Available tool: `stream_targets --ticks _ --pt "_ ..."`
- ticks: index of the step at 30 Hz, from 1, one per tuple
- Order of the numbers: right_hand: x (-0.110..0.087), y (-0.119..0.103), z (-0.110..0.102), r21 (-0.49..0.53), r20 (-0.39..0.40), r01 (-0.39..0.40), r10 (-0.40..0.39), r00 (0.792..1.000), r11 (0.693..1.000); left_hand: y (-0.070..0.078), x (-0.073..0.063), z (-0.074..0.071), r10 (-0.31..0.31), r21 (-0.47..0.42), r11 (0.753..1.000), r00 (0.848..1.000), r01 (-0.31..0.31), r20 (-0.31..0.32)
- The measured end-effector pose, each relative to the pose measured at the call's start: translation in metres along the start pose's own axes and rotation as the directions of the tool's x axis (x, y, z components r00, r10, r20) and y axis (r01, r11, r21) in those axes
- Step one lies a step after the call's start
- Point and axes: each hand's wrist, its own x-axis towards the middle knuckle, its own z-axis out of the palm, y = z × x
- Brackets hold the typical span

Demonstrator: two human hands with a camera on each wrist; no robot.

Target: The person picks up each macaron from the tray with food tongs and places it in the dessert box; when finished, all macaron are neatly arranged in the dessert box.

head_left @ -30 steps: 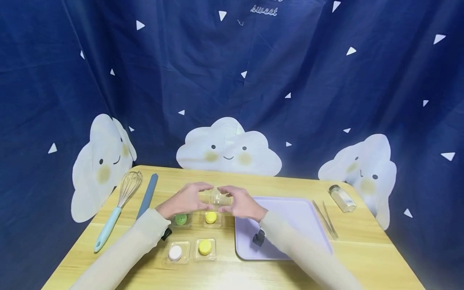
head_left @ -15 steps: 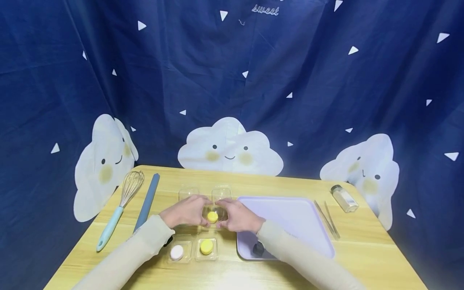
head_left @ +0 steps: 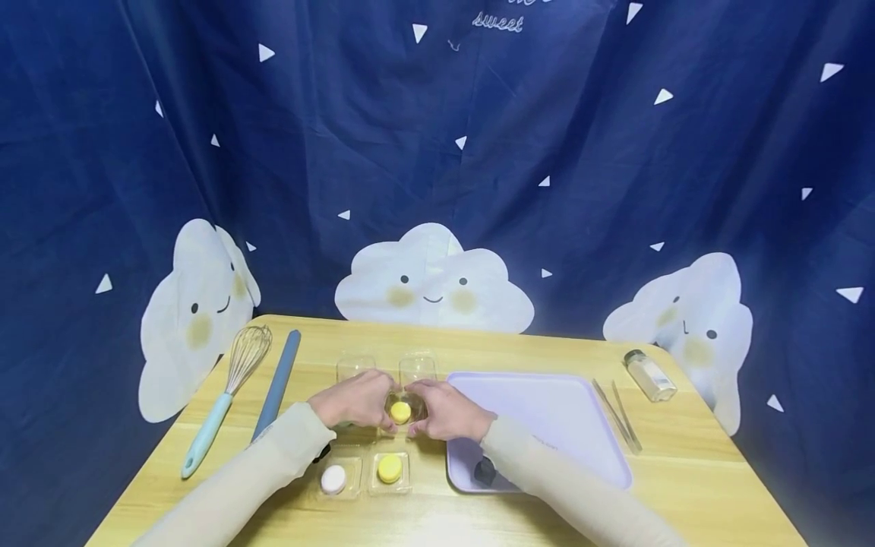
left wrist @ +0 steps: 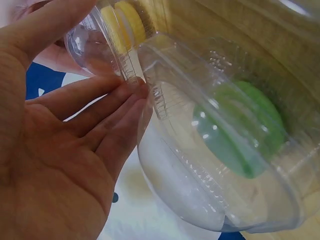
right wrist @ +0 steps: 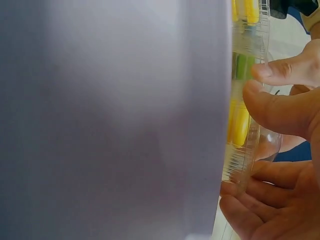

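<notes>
A yellow macaron (head_left: 400, 412) sits in a clear plastic box between my two hands. Its domed clear lid (right wrist: 270, 140) is over it, low at the base's rim. My left hand (head_left: 358, 399) holds the lid's left side with thumb and fingers, and my right hand (head_left: 451, 410) grips the opposite side. In the left wrist view a green macaron (left wrist: 242, 127) lies beneath another clear dome (left wrist: 185, 175), beside the left fingertips. Nearer me, a whitish macaron (head_left: 333, 479) and a second yellow macaron (head_left: 390, 469) rest in clear square bases.
Two clear lids (head_left: 418, 368) stand behind the hands. A lavender tray (head_left: 540, 418) lies under the right forearm. Tweezers (head_left: 617, 416) and a shaker jar (head_left: 649, 375) are on the right, a whisk (head_left: 229, 395) and a blue-grey bar (head_left: 278, 384) on the left.
Both hands have brought the clear lid down and toward me onto the box with the yellow macaron. Over the last half second they have stayed nearly still there.
</notes>
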Motion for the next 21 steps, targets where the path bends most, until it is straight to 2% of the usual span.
stream_targets --ticks 5,17,21 --pt "-0.001 0.001 0.000 0.014 0.005 0.001 -0.001 1.000 1.000 0.002 -0.001 0.000 -0.021 -0.003 1.000 1.000 0.021 0.006" --pt "-0.003 0.003 -0.008 0.052 -0.041 0.015 -0.012 0.999 0.999 0.001 -0.001 0.001 -0.009 -0.010 1.000 1.000 0.009 -0.016" --pt "-0.002 0.004 -0.010 0.078 -0.081 0.025 -0.019 0.997 0.997 -0.001 -0.004 -0.002 -0.014 -0.037 0.999 0.999 0.012 -0.052"
